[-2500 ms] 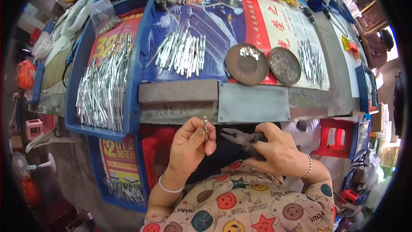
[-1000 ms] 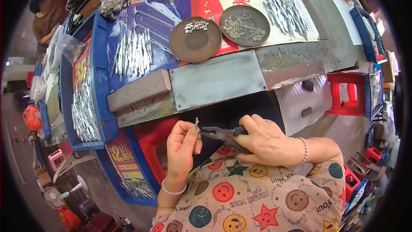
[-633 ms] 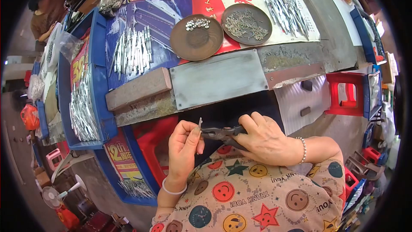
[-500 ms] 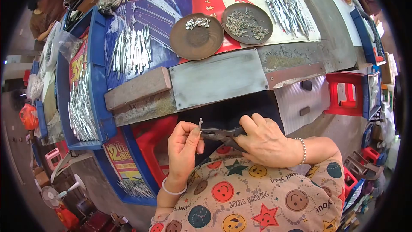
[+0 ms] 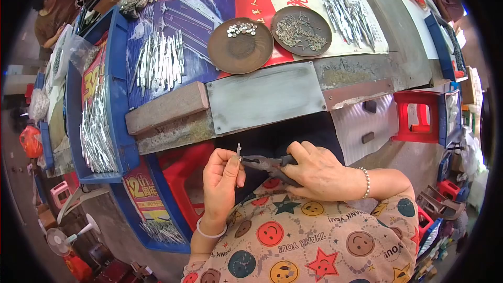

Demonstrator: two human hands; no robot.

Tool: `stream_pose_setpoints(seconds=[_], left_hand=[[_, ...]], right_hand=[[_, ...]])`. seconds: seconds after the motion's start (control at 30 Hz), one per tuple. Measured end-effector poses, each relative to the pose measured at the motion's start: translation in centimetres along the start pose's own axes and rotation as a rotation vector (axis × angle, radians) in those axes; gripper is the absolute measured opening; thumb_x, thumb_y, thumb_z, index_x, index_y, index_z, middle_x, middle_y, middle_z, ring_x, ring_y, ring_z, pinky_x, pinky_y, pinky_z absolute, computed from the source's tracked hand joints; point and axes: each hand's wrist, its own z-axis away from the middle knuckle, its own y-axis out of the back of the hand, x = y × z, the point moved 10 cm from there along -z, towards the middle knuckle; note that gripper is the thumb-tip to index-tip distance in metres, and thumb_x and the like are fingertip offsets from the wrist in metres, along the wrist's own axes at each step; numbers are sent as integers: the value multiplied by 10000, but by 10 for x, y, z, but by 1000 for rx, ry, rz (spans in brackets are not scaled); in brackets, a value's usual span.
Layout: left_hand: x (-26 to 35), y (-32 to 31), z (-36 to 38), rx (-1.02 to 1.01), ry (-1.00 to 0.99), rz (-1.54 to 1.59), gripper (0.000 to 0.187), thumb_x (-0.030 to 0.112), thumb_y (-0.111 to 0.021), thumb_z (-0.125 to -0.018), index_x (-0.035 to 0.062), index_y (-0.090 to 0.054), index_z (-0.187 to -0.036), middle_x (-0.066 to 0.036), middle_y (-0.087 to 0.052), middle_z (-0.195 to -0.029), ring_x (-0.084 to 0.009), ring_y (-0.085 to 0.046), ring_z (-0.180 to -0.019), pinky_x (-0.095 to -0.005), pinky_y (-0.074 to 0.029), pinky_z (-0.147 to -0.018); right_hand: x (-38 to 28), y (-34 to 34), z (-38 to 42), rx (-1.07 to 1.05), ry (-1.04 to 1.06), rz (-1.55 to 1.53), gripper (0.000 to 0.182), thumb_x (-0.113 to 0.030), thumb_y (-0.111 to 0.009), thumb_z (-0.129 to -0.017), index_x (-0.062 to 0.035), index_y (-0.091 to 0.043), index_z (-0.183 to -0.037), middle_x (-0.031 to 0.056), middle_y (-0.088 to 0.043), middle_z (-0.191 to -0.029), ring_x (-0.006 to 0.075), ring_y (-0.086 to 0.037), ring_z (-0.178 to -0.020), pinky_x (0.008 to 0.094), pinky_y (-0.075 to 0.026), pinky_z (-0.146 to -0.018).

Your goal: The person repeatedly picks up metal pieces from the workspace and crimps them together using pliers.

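Observation:
Pinched between thumb and fingers of my left hand [image 5: 224,175] is a small slim metal part [image 5: 239,151], its tip pointing up. My right hand [image 5: 322,173] is wrapped around the dark handles of a pair of pliers [image 5: 264,163]. The jaws point left and reach right up to the metal part at my left fingertips. Both hands are in front of the bench edge, over my lap. Just beyond them, a grey metal plate [image 5: 267,97] is screwed to the bench front.
On the bench, one brown dish [image 5: 241,57] holds small shiny round pieces, and another dish [image 5: 301,47] holds thin pins. Metal strips [image 5: 162,63] lie left, more tool-like pieces [image 5: 350,18] right. A blue bin [image 5: 119,99] of strips stands left; a red stool [image 5: 416,131] is at right.
My left hand has moved slightly left with the metal part. The plier jaws, closer around the part before, now show a little apart from my fingertips.

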Motion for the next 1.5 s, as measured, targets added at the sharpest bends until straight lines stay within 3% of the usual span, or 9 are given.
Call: stream_pose_setpoints(seconds=[0.53,0.73,0.83,0.9,0.97,1.03,1.13,1.23,1.5], left_hand=[[2,4,2,24,-23,-86,132,133,-555,-1013,35,-540,-925,14,-526,-712,-44,-483,-588,-192,-372,-530],[10,11,3,129,-83,-215,98,44,-536,-993,32,-543,-897,11,-511,-679,-44,-474,-557,-197,-360,-501],[5,18,1,144,-119,-250,135,83,-549,-991,50,-527,-862,15,-477,-626,-45,-430,-515,-204,-318,-467],[3,18,2,100,-157,-119,128,75,-529,-994,62,-512,-867,21,-452,-606,-42,-415,-502,-196,-302,-465],[-2,28,5,130,-141,-79,147,124,-529,-1015,90,-511,-873,25,-469,-642,-41,-409,-529,-182,-303,-482],[-37,85,3,-31,-19,-210,408,335,-614,-972,171,-463,-1314,-124,-660,-1010,-225,-630,-891,-552,-448,-742],[-7,88,17,102,-116,-214,201,289,-589,-982,160,-552,-1131,-65,-628,-874,-128,-560,-610,-495,-429,-592],[8,112,43,384,-239,-161,136,130,-524,-1009,72,-516,-886,18,-480,-656,-40,-429,-531,-192,-323,-480],[25,286,211,1041,-309,-528,126,138,-540,-1010,15,-569,-1012,3,-559,-797,-57,-521,-668,-208,-420,-608]], right_hand=[[-7,0,-5,-25,6,127,312,-234,-800,-650,-42,-670,-860,141,-449,-956,271,-526,-828,354,-490,-607],[-3,-15,-7,-187,-31,-194,381,-347,-735,-772,-10,-672,-936,211,-478,-943,354,-592,-796,439,-502,-627],[-5,-38,-4,-378,0,-797,462,-338,-676,-836,-74,-655,-1214,143,-515,-980,318,-573,-954,386,-465,-821],[-13,-65,-3,-390,80,-1224,435,-311,-672,-857,-48,-656,-1203,120,-533,-1016,249,-533,-990,366,-449,-840],[-14,-44,1,-303,102,-998,502,-301,-676,-819,43,-635,-1182,161,-581,-1022,290,-607,-951,367,-487,-846],[-9,-31,8,-252,15,-819,448,-270,-659,-807,36,-644,-1134,178,-556,-1008,330,-600,-925,387,-484,-823],[3,-31,20,-177,-74,-642,376,-237,-633,-785,24,-639,-1057,205,-515,-995,387,-576,-904,428,-473,-798],[17,-45,23,-90,-41,-530,342,-238,-595,-794,44,-584,-987,229,-486,-1016,416,-551,-940,483,-466,-804],[-7,-47,-10,-118,-91,-533,248,-104,-627,-785,3,-690,-999,173,-563,-1017,348,-601,-885,375,-489,-794]])
